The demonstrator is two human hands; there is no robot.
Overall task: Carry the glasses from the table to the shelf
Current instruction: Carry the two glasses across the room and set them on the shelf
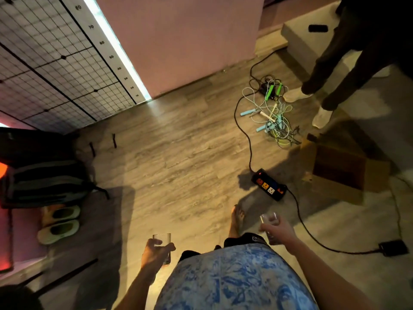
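Clear glass, two tumblers, one per hand, both mid-carry over a wood-look floor (178, 142); neither worktop nor shelf in view.

Far left: dark striped bag (42, 175) against the wall, contents not visible. Below it a pair of pale slip-on shoes (59, 222) on a mat.

Left hand (154, 253) holds the left tumbler (162, 239), fingers wrapped around the lower body and clamped on it, rim up and roughly upright. Looks empty, though blur makes that unsure.

Centre: blue patterned shirt (234, 278), bare foot (237, 218) stepping forward.

Right hand (279, 231) holds the right tumbler (269, 219), fingers closed around its side, glass tipped slightly away from the body. Appears empty too.

Right of that: black power strip (269, 186) on the floor, its black cable (312, 233) running across the walking path. Further back a tangle of skipping ropes (271, 115). An open cardboard box (339, 171) sits right of the strip; inside is dark, contents cannot be told. Another person's legs (335, 70) stand at top right.

Handling judgement: rigid, smooth, likely slippery, and breakable if dropped on this hard floor. Light enough for one hand each. Best hold is a full wrap around the mid-to-lower wall, as now, not the rim. Main risk is tripping on the cable or ropes.
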